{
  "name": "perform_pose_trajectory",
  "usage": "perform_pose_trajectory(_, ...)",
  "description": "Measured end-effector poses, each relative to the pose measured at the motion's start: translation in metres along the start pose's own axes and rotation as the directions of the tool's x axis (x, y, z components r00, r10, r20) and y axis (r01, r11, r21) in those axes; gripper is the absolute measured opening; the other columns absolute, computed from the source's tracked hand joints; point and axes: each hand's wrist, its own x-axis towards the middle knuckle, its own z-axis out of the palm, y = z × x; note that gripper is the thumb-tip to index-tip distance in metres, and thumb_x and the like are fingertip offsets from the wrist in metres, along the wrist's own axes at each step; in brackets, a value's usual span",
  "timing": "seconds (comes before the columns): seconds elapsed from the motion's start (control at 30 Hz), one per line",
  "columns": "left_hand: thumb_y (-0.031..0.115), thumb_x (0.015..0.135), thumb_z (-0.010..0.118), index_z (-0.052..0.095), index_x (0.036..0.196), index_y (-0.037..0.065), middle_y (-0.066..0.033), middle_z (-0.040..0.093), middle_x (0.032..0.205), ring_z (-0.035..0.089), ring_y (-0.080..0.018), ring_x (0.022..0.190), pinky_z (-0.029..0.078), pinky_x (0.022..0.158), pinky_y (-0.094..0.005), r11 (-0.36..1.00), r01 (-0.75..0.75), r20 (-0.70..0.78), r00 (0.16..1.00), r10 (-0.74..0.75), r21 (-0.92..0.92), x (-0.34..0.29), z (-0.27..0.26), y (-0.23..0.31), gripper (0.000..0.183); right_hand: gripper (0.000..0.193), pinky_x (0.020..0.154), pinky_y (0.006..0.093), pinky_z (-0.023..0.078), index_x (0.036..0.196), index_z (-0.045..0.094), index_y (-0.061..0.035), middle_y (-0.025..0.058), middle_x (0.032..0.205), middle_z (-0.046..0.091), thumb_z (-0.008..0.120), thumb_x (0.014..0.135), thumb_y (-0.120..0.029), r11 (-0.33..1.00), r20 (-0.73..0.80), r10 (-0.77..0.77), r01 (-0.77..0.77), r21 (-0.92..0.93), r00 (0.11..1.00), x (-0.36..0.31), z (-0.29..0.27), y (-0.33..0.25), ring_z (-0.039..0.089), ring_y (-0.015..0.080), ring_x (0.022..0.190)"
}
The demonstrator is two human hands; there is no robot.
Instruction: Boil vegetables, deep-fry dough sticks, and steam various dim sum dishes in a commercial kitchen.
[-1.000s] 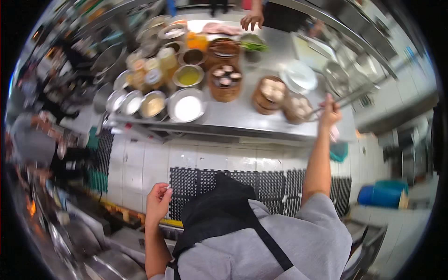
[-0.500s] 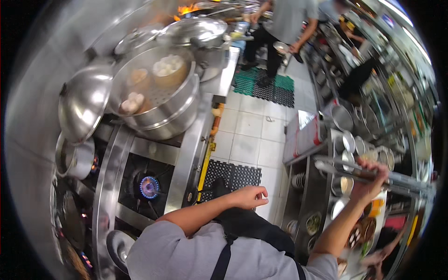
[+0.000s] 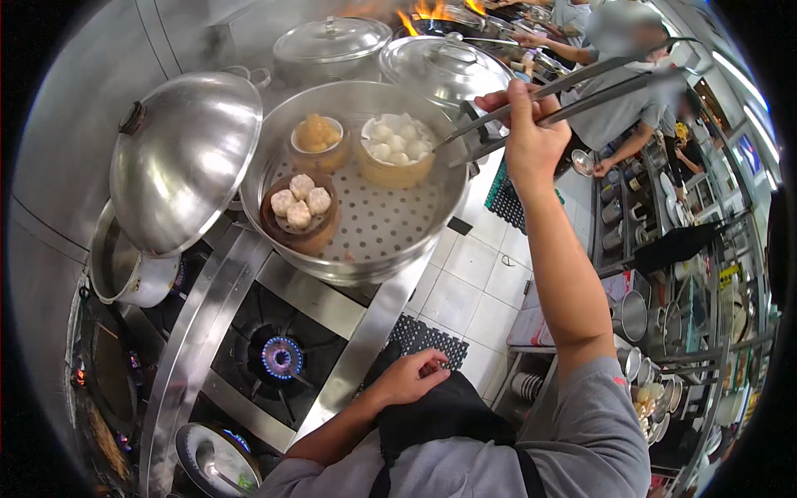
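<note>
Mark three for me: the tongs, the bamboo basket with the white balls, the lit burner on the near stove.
Tongs (image 3: 596, 99): head view, on the lower metal arm.
Bamboo basket (image 3: 397, 176): head view, on its front wall.
Lit burner (image 3: 282, 358): head view, middle of the flame ring.

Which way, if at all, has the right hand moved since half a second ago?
Yes: the right hand has moved toward the large steamer pot, bringing the tongs to its right rim.
</note>
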Motion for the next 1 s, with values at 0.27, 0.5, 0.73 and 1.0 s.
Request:
perform_pose_trajectory(0.27,0.024,0.091,0.068,0.059,0.112,0.004,-0.0053,0.065,0.086,0.061,-0.0129,0.076,0.050,0.070,-0.0285,0.998,0.031,-0.067,0.997,-0.035,-0.060,0.008,-0.030,-0.023,0.030,0.019,0.062,0.0244,0.049,0.093,0.057,0.0038,0.0119,0.074,0.068,0.060,0.096,-0.015,0.985,0.111,0.110,-0.093,-0.146,0.988,0.010,0.028,0.078,0.065,0.0144,0.067)
perform_pose_trajectory(0.5,0.026,0.091,0.068,0.060,0.111,0.004,-0.0059,0.064,0.083,0.060,-0.0132,0.073,0.050,0.069,-0.0283,0.993,0.023,-0.125,0.991,-0.037,-0.117,0.011,-0.037,-0.028,0.031,0.046,0.044,0.0287,0.042,0.055,0.051,-0.0057,0.0043,0.049,0.050,0.066,0.093,-0.027,0.959,0.042,0.213,-0.201,-0.201,0.976,0.013,0.053,0.085,0.051,0.0126,0.044)
perform_pose_trajectory(0.73,0.027,0.091,0.068,0.060,0.110,0.004,-0.0046,0.063,0.082,0.059,-0.0118,0.074,0.049,0.069,-0.0276,0.995,0.026,-0.123,0.992,-0.039,-0.101,0.012,-0.032,-0.010,0.030,0.055,0.037,0.0294,0.036,0.052,0.047,-0.0071,0.0040,0.045,0.045,0.065,0.093,-0.039,0.962,-0.075,0.254,-0.260,-0.082,0.964,0.032,0.059,0.073,0.044,0.0140,0.037)
perform_pose_trajectory(1.0,0.016,0.093,0.064,0.059,0.115,0.004,-0.0027,0.064,0.090,0.059,-0.0089,0.078,0.049,0.071,-0.0248,0.998,0.051,0.097,0.994,-0.048,-0.036,0.034,-0.002,-0.009,0.026,0.054,0.041,0.0318,0.030,0.059,0.031,-0.0143,-0.0011,0.046,0.025,0.051,0.098,-0.046,0.987,-0.015,0.072,-0.069,0.145,0.997,0.036,-0.040,-0.086,0.025,0.0125,0.037)
